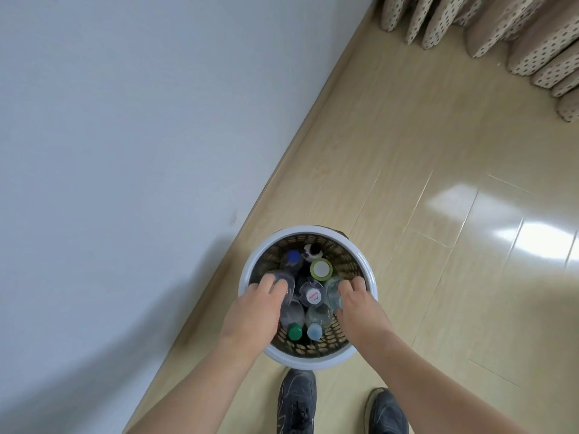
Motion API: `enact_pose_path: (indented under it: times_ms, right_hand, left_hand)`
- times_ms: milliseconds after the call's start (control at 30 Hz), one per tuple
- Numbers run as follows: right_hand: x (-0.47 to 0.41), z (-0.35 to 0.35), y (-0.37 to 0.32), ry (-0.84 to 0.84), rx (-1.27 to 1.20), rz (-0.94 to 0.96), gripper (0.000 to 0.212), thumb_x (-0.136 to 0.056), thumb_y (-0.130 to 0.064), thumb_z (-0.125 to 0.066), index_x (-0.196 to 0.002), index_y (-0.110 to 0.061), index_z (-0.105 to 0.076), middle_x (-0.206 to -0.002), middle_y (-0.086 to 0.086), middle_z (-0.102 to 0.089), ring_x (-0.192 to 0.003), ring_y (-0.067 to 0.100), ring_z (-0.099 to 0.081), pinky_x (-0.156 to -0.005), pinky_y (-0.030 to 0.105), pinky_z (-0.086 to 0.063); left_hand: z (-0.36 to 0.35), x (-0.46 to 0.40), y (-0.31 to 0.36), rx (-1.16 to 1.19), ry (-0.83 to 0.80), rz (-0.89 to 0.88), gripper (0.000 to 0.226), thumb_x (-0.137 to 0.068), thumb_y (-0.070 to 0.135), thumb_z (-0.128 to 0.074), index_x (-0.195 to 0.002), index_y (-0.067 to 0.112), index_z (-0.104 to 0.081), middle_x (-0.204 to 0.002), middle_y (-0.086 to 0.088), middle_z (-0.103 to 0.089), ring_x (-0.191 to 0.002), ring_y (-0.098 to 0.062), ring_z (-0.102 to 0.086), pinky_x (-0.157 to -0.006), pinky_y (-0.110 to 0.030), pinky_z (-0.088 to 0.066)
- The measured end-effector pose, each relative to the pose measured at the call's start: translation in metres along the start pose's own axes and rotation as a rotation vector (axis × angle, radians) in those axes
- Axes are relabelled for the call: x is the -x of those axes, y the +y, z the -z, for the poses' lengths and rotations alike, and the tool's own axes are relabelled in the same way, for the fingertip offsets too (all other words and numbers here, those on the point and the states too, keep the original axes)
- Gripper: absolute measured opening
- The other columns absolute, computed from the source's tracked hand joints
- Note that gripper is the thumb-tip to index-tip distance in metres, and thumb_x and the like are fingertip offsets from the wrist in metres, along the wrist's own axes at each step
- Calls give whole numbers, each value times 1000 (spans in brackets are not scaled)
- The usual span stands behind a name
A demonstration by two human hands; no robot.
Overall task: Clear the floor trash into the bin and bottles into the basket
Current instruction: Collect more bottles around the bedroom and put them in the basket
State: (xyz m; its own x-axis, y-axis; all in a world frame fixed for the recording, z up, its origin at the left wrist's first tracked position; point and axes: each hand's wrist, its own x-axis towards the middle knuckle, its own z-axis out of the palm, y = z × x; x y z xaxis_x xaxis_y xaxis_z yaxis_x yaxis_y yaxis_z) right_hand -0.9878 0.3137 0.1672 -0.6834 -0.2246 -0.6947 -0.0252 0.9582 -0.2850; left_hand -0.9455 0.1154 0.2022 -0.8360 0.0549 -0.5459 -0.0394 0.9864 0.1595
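Note:
A round woven basket with a white rim point(282, 238) stands on the floor by the wall, holding several plastic bottles. My left hand point(255, 308) reaches into its left side and grips a clear bottle point(286, 285). Over the right side, my right hand point(357, 303) grips another clear bottle point(332, 292). Among the bottles I see a blue cap point(294, 256), a white lid with a green ring point(320, 268), a white printed cap point(314, 296), a green cap point(294, 332) and a pale blue cap point(314, 331).
A white wall point(125, 151) runs diagonally along the left, meeting the shiny wooden floor point(423, 183). Dotted curtain folds point(501, 29) hang at the top right. My two dark shoes point(297, 399) stand just behind the basket.

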Motion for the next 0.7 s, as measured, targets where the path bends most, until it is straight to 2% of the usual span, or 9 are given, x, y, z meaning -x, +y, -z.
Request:
enact_pose_path:
  times_ms: [167, 300, 433, 533, 600, 700]
  right_hand:
    - [-20, -19, 6, 33, 5, 10, 25, -91, -8, -55, -111, -15, -42, -113, 1, -32, -81, 17, -47, -64, 27, -44]
    - [-31, -29, 9, 52, -13, 23, 28, -90, -9, -56, -113, -16, -43, -115, 1, -33, -85, 19, -54, -70, 32, -53]
    - [-19, -20, 9, 44, -5, 64, 38, -94, -21, -51, -130, -17, -37, -127, 2, -33, -101, 24, -54, -73, 31, -48]
    - [17, 11, 6, 37, -31, 93, 50, -94, -24, -49, -141, -19, -31, -137, 0, -33, -115, 24, -48, -89, 33, -48]
    - [54, 44, 3, 41, -49, 115, 53, -94, -23, -49, -143, -20, -29, -140, -1, -33, -119, 24, -46, -94, 31, -45]
    - [133, 113, 0, 93, -67, 120, 55, -93, -23, -50, -144, -20, -28, -142, 1, -36, -121, 23, -45, -100, 31, -42]
  left_hand:
    - [-27, -36, 1, -22, -36, -2, 43, -94, 14, -51, -135, 21, -39, -130, -1, -42, -103, -23, -53, -71, -34, -48]
    - [-47, -54, 7, -19, -96, 45, 48, -88, 13, -61, -132, 21, -41, -124, -3, -46, -102, -25, -54, -73, -37, -54]
    - [-44, -50, 6, -41, -117, 101, 56, -87, 19, -63, -137, 20, -37, -126, -4, -47, -105, -25, -53, -78, -37, -55]
    - [-13, -20, 13, -40, -118, 99, 53, -92, 28, -56, -139, 19, -35, -131, -3, -41, -110, -25, -50, -78, -35, -53]
    - [22, 8, 25, -41, -109, 100, 46, -94, 32, -51, -136, 19, -36, -132, -1, -40, -112, -24, -49, -76, -35, -50]
    - [96, 63, 57, -8, -82, 68, 43, -96, 33, -47, -136, 18, -38, -135, 0, -40, -114, -23, -48, -82, -38, -52]
